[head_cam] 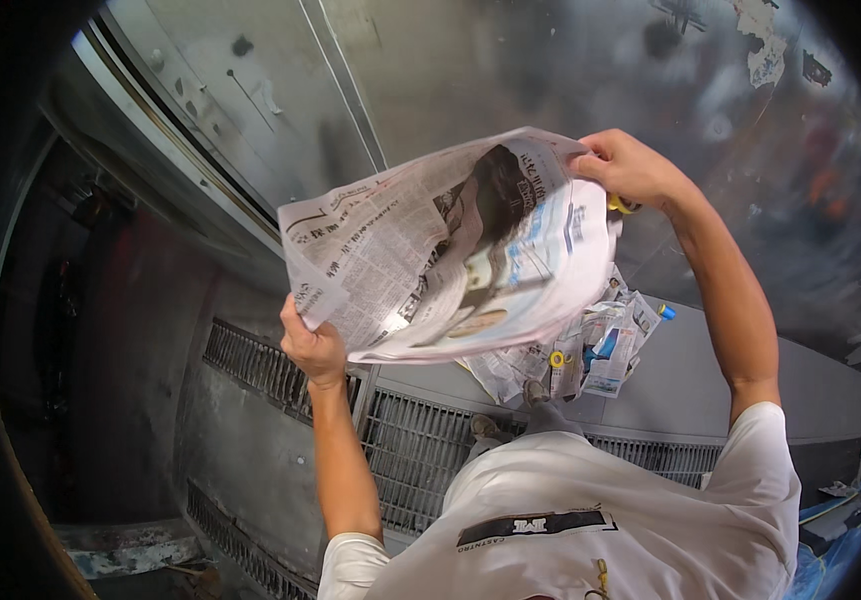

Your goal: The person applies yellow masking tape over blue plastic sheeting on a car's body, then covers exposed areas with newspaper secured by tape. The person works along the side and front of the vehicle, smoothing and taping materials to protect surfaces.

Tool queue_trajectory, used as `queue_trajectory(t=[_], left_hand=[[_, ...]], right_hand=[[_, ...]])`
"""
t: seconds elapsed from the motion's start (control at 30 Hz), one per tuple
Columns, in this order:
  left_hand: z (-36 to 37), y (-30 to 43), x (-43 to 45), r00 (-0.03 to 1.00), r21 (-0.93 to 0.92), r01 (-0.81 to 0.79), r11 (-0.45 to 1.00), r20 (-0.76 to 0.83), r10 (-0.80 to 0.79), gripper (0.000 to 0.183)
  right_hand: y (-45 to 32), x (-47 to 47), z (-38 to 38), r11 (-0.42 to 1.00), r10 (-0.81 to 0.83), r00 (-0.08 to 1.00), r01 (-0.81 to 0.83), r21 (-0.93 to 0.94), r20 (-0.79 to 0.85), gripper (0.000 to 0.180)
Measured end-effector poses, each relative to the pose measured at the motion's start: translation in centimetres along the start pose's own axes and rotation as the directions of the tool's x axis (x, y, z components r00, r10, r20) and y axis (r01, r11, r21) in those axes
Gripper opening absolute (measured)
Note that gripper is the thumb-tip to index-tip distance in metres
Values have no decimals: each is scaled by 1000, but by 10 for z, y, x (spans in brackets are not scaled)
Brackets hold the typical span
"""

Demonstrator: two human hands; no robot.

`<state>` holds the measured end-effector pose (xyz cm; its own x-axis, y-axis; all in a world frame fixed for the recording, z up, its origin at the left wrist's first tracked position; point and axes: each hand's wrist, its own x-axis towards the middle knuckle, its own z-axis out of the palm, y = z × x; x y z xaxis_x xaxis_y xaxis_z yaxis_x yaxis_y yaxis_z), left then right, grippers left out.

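Note:
An open sheet of newspaper point(400, 255) is stretched between my two hands in front of me. My left hand point(313, 346) pinches its lower left corner, thumb on the near side. At the upper right edge my right hand point(629, 166) grips the paper between thumb and fingers. Under that palm shows a yellow roll of tape point(623, 204), partly covered by the hand; how it is held I cannot tell. The newspaper sags in the middle and hides part of the floor and wall behind it.
More newspaper sheets point(614, 345) lie on the floor near my shoes, with a yellow tape roll point(556, 360) on them and a blue-and-yellow roll point(667, 312) beside them. Metal floor gratings point(415, 435) run underfoot. A stained metal wall point(468, 75) stands ahead. Blue plastic sheeting point(843, 536) lies at lower right.

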<state>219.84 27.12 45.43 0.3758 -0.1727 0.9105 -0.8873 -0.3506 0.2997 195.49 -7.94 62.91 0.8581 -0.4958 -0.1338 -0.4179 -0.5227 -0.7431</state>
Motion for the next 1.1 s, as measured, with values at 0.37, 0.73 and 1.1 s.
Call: queue_trajectory(t=[0.37, 0.73, 1.1], left_hand=[[23, 63, 42, 988, -206, -152, 967, -26, 150, 33], [16, -6, 13, 885, -92, -60, 994, 455, 96, 37], [51, -47, -17, 701, 14, 37, 999, 712, -36, 31]], right_hand=[[2, -2, 101, 920, -255, 966, 231, 316, 37, 52], [79, -17, 253, 809, -79, 979, -47, 586, 187, 51], [203, -48, 239, -197, 484, 871, 17, 980, 82, 33]])
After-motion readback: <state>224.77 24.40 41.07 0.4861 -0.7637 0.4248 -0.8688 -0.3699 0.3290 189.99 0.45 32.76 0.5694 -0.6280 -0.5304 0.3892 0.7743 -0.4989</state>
